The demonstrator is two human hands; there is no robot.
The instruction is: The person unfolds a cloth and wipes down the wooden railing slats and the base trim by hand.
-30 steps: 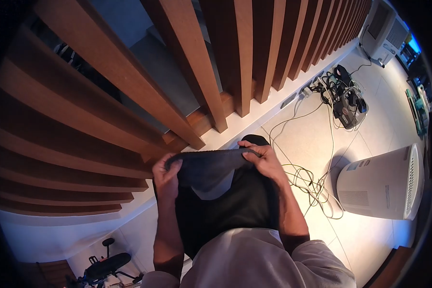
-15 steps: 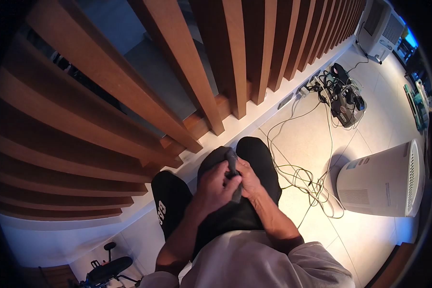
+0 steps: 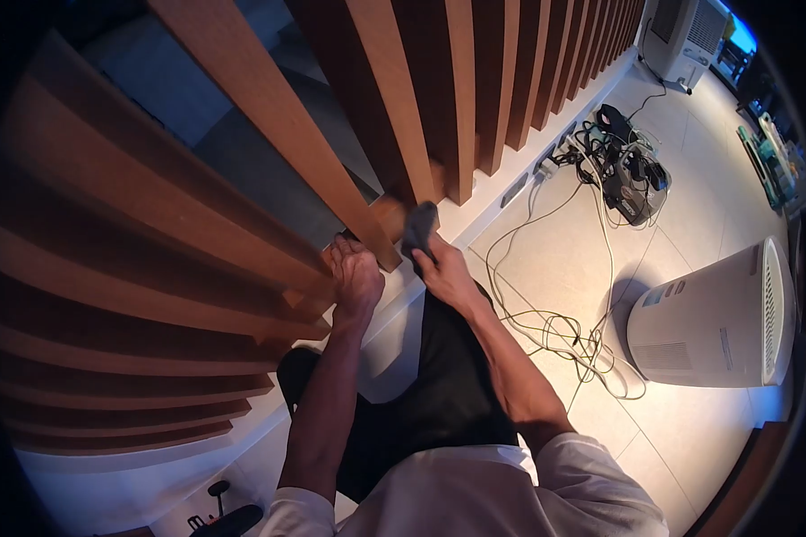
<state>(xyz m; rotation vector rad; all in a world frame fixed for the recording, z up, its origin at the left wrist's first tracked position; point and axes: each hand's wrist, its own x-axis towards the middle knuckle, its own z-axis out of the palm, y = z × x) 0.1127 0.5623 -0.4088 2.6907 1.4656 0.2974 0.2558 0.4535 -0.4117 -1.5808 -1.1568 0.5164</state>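
A dark grey cloth [image 3: 419,229] is bunched in my right hand [image 3: 446,276], close to the foot of a brown wooden slat [image 3: 394,107]. My left hand [image 3: 356,273] rests at the base of the slats, its fingers bent round the lower edge of the wood; what its fingertips press on is hidden. Between the two hands stands the lower end of another slat [image 3: 331,188]. My legs in black trousers [image 3: 457,385] are below the hands.
A white appliance [image 3: 703,327] stands on the tiled floor at the right, with loose cables [image 3: 569,345] beside it. Farther up lies a tangle of black cords and devices [image 3: 631,179]. Another white unit [image 3: 681,45] is at the top right.
The cloth was stretched between both hands, then bunched over the lap. Both hands have since moved forward to the slats and apart, the cloth staying in my right hand.
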